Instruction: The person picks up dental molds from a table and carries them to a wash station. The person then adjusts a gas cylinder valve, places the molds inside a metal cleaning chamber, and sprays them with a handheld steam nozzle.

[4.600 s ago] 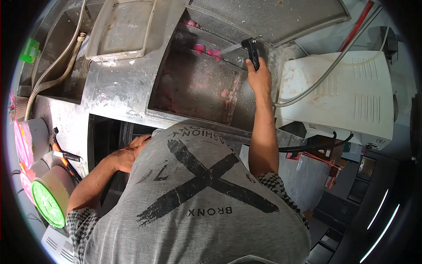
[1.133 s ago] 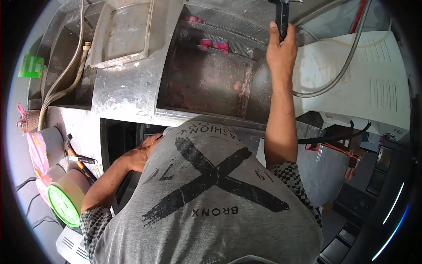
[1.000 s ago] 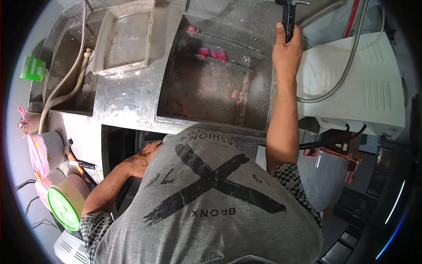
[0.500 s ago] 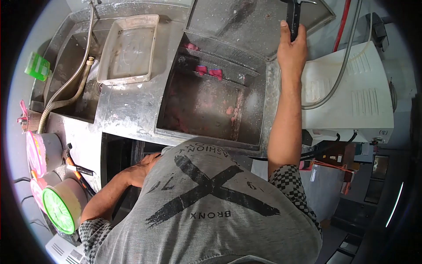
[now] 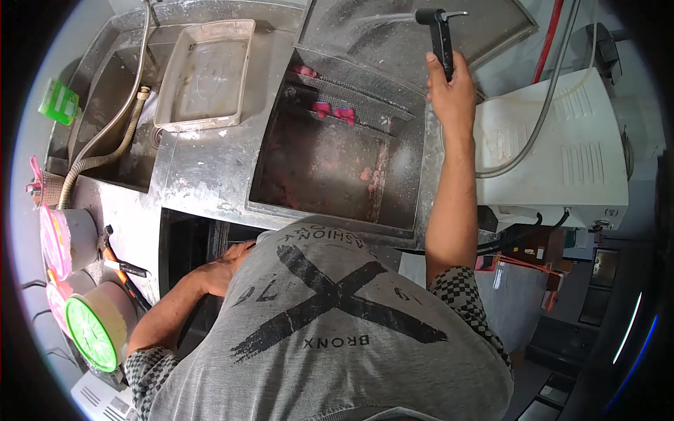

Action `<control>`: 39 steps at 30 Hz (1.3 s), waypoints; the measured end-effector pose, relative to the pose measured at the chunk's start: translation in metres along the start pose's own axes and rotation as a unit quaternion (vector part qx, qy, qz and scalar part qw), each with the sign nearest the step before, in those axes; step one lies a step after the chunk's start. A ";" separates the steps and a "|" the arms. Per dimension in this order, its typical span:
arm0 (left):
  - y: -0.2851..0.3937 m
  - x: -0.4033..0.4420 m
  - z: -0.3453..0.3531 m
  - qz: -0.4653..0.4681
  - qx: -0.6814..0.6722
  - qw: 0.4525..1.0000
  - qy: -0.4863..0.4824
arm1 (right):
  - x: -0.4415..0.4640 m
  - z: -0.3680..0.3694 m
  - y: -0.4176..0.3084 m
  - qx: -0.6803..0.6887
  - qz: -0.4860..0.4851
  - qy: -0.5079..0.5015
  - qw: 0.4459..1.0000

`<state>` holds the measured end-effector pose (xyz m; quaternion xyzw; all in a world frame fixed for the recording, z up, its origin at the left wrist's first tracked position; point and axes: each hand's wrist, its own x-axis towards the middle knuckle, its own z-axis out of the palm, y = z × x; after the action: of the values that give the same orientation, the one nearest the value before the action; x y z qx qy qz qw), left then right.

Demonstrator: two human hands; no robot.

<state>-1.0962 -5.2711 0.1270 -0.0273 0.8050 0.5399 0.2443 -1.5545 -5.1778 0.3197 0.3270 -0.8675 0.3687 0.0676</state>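
Note:
My right hand [image 5: 451, 91] is closed round the handle of a black spray nozzle [image 5: 441, 42], held high at the upper right. A thin water jet leaves it leftward across the raised metal lid [image 5: 400, 31]. Below the lid is an open metal basin [image 5: 319, 158] with perforated strips at its back. Two pink pieces [image 5: 333, 112] sit on a strip, and another pink lump [image 5: 305, 71] is farther back. My left hand [image 5: 226, 272] lies flat beside my shirt at the front edge of the counter, its fingertips partly hidden by the shirt; it holds nothing visible.
On the left counter a shallow clear tray [image 5: 207, 74] stands beside a sink [image 5: 130, 165] with a hose [image 5: 126, 133]. Lidded tubs [image 5: 95, 326] are at the lower left. A white machine [image 5: 554, 140] and a grey hose [image 5: 544, 119] are at the right.
My right hand with the nozzle has come slightly down and left since half a second ago, bringing the nozzle head fully into view. My left hand has hardly moved. The water jet now shows over the lid.

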 end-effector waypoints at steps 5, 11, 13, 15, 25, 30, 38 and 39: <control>0.002 0.001 -0.002 0.016 -0.005 1.000 0.001 | -0.014 0.000 0.025 -0.036 0.074 -0.086 0.993; -0.002 0.001 -0.002 0.021 0.009 1.000 0.001 | -0.046 0.025 0.050 -0.083 0.098 -0.206 0.970; 0.002 0.001 -0.003 0.015 0.008 1.000 0.004 | -0.056 0.034 0.051 -0.088 0.098 -0.200 0.971; 0.004 0.001 -0.005 0.002 0.012 1.000 -0.002 | -0.068 0.040 0.043 -0.098 0.110 -0.204 0.968; 0.007 0.001 -0.004 -0.005 -0.009 1.000 0.002 | -0.093 0.055 0.041 -0.139 0.084 -0.198 0.967; 0.008 0.000 -0.005 0.000 -0.010 1.000 0.009 | -0.095 0.050 0.031 -0.116 0.108 -0.209 0.965; 0.011 0.000 -0.006 -0.020 -0.006 1.000 0.003 | -0.091 0.049 0.029 -0.138 0.092 -0.193 0.967; 0.010 -0.001 -0.006 -0.016 -0.003 1.000 0.004 | -0.090 0.048 0.030 -0.139 0.091 -0.198 0.966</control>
<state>-1.1009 -5.2718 0.1377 -0.0425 0.8040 0.5380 0.2496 -1.4970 -5.1490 0.2352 0.3003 -0.9324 0.1772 -0.0951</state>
